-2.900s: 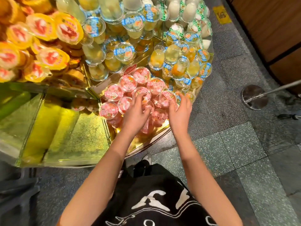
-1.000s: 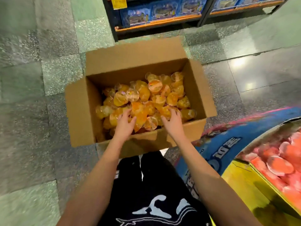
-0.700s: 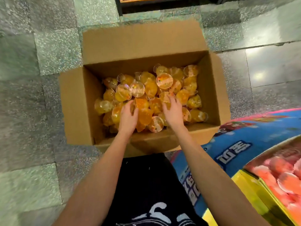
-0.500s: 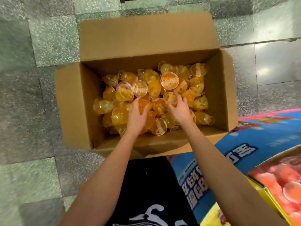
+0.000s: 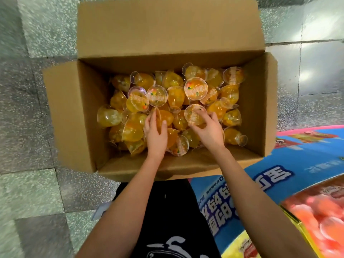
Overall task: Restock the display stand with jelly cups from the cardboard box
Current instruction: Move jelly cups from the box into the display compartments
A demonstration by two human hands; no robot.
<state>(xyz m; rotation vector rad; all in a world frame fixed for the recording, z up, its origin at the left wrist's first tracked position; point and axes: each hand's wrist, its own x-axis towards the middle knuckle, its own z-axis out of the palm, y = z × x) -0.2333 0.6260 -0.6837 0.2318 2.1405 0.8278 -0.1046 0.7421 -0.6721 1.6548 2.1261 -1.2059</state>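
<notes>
Inside the cardboard box (image 5: pixel 74 108), on the floor (image 5: pixel 37 192) at twelve o'clock, the left hand (image 5: pixel 155 135) is gripping an orange jelly cup (image 5: pixel 164 117) with curled fingers (image 5: pixel 153 119); the right hand (image 5: pixel 209 130) is pinching a second cup (image 5: pixel 194 114) by its rim. Lifting by rims, not squeezing soft walls, is looking wisest. The box is holding a heap of jelly cups (image 5: pixel 195 88); the display stand (image 5: pixel 260 185), at four o'clock, is carrying pink cups (image 5: pixel 320 220).
</notes>
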